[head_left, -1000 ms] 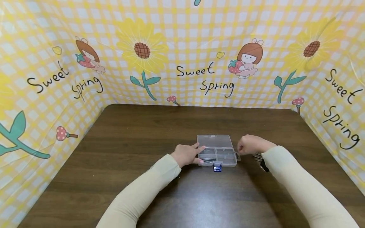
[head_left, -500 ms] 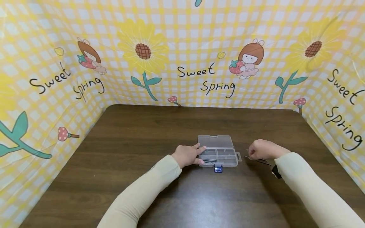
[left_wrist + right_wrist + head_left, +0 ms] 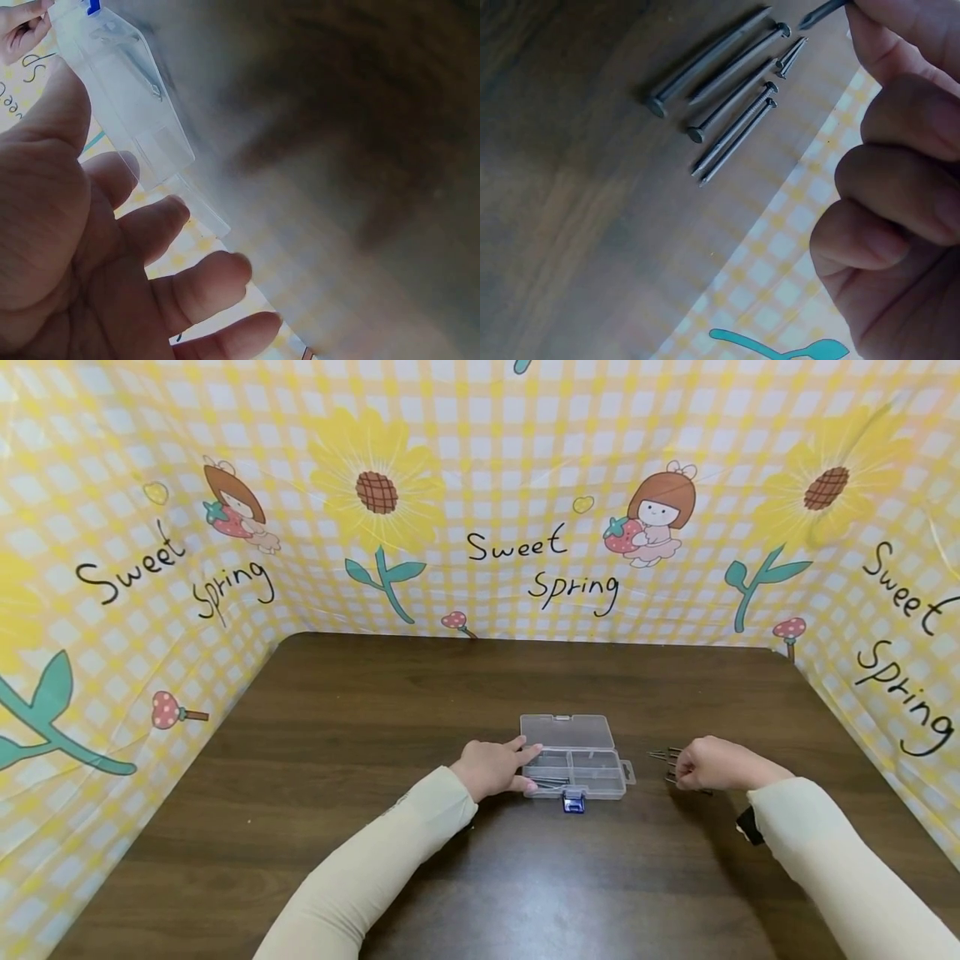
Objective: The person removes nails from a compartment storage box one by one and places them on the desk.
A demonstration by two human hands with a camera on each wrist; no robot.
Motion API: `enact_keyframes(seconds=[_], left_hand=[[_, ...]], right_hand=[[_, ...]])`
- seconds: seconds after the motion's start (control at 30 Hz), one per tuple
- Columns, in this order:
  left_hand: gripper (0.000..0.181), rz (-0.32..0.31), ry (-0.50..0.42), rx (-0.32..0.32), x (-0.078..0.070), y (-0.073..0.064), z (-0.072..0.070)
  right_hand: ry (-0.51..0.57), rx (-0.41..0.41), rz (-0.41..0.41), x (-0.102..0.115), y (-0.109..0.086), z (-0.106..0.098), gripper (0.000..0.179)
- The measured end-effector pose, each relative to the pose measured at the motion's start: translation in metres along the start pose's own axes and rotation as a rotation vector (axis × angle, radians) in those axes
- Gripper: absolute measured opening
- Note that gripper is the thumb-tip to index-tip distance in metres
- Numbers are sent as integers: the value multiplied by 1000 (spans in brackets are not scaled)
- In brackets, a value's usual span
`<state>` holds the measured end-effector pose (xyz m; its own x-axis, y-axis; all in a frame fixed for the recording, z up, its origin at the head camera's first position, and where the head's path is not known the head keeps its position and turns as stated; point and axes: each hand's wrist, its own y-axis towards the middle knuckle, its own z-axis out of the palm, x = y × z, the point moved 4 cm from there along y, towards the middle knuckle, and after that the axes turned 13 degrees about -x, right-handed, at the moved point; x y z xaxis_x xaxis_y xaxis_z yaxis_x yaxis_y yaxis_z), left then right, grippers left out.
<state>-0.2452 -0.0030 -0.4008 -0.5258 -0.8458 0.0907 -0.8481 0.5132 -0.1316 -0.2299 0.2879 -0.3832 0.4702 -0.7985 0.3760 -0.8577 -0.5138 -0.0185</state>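
Note:
In the head view a clear plastic box (image 3: 597, 783) with its lid (image 3: 567, 732) raised lies on the table, nails (image 3: 551, 782) in its front left compartment. My left hand (image 3: 491, 768) rests against the box's left side, fingers spread. To the right of the box is my right hand (image 3: 708, 764), over loose nails partly hidden by it. The right wrist view shows its thumb and forefinger pinching a nail (image 3: 823, 13), whose pointed end sticks out. Several other nails (image 3: 731, 124), longer and shorter, lie side by side on the table there.
A blue latch (image 3: 573, 802) hangs from the box's front edge, and a clear hanging tab (image 3: 628, 772) juts from its right side. The brown wooden table (image 3: 375, 693) is bordered by a yellow checked cloth (image 3: 495, 460) at the back and sides.
My right hand has moved to the right, from beside the box's right edge to the loose nails, more of which now show. The left hand has stayed at the box.

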Motion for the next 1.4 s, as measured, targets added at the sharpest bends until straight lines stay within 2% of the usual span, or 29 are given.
enact_keyframes(seconds=[0.33,0.6,1.07,1.4], left_hand=[[70,6,-10,-3,0,-1,0],[71,4,-14,-1,2,-1,0],[71,4,-28,-1,1,1,1],[70,11,-24,-17,2,-1,2]], right_hand=[[9,-30,-52,-9,-11,3,17],[21,-10,12,-14,-15,2,16],[-23,1,27,-16,-15,2,15],[-48,5,7,-18,-13,7,14]])
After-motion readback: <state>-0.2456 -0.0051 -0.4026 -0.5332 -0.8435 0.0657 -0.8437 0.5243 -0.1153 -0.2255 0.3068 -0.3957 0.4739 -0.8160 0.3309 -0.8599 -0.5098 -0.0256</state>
